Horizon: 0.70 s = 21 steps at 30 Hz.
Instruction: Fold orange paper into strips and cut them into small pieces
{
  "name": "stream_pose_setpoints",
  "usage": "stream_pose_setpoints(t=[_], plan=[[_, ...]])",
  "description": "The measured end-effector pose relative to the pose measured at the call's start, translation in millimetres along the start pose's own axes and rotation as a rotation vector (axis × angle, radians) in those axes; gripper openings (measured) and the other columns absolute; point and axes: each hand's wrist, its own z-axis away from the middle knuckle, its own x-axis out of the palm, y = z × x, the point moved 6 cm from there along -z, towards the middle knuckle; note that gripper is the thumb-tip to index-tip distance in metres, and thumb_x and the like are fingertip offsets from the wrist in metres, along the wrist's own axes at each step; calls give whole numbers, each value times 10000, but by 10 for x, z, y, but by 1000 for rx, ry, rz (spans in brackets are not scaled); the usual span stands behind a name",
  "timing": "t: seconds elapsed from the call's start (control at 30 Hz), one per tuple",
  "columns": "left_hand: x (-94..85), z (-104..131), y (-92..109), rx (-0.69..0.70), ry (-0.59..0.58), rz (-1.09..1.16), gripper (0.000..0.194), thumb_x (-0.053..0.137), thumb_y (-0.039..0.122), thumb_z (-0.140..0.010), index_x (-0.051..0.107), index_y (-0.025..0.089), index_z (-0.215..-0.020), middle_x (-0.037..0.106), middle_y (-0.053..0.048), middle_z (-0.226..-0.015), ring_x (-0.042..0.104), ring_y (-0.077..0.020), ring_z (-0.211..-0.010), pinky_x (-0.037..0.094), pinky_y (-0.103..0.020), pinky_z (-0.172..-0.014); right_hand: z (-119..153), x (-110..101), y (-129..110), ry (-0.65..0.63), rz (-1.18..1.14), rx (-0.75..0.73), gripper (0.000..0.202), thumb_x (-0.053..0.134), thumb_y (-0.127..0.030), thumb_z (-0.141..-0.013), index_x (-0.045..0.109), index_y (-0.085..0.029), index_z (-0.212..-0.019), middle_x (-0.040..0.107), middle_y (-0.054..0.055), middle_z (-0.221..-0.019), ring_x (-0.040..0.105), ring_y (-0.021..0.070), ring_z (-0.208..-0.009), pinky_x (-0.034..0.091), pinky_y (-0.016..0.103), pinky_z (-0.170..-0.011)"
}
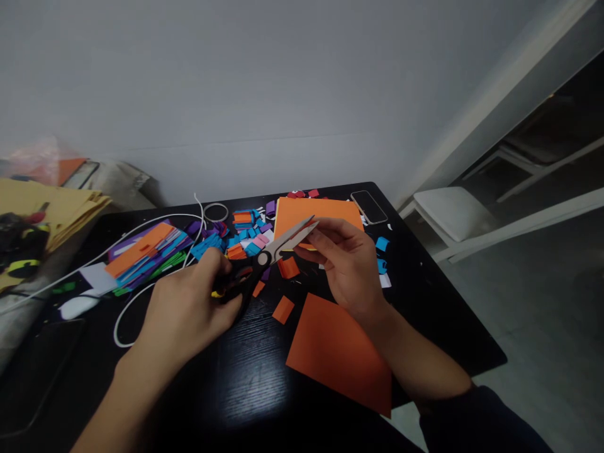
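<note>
My left hand [189, 302] is wrapped round the black handles of a pair of scissors [265, 258]. The blades are slightly apart and point up to the right, their tips at the fingers of my right hand [346, 264]. Those fingers are pinched together by the tips; whatever they hold is too small or hidden to name. Behind the blades lies a stack of orange sheets [314, 207]. A larger orange sheet [337, 352] lies below my right hand, and small orange pieces [284, 310] lie between the hands.
Colored paper strips [146, 251], a white cable [123, 321] and a white mouse [78, 307] are at the left. Small cut pieces [245, 242] lie behind the scissors. A phone [369, 207] rests at the back right of the black table [443, 308]; a white stool [450, 211] stands beyond.
</note>
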Motion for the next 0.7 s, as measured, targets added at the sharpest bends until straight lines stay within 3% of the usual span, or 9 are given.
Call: stream_pose_setpoints(t=[0.27,0.4,0.57,0.7], plan=[[-41,-25,51,16,-16,40,168,526,425,-753,482,272,-805,593,23,-540,590,-222,-457,387,-296,-505,-8,6,-6,-4,-11,-6,118,875,-265,-833,813,-270,-933,817,-10,-949,803,172,-881,716,350,-835],[-75,-20,68,51,38,63,138,553,389,-762,499,265,-794,550,55,-500,528,-179,-401,345,-269,-472,-19,-15,0,18,27,-13,150,884,-287,-824,802,-261,-948,814,-10,-952,799,179,-894,717,382,-858],[-186,2,-19,25,155,71,160,609,392,-801,520,260,-788,549,83,-517,507,-140,-404,348,-248,-463,-21,-29,-30,44,50,-6,176,891,-294,-805,799,-255,-950,802,-3,-923,793,188,-907,711,372,-859],[-206,1,-94,-29,103,13,237,639,443,-784,510,263,-870,615,64,-620,554,-160,-477,384,-267,-510,-20,26,-56,-24,4,28,156,871,-275,-820,797,-277,-957,792,-18,-920,788,172,-885,711,342,-830]])
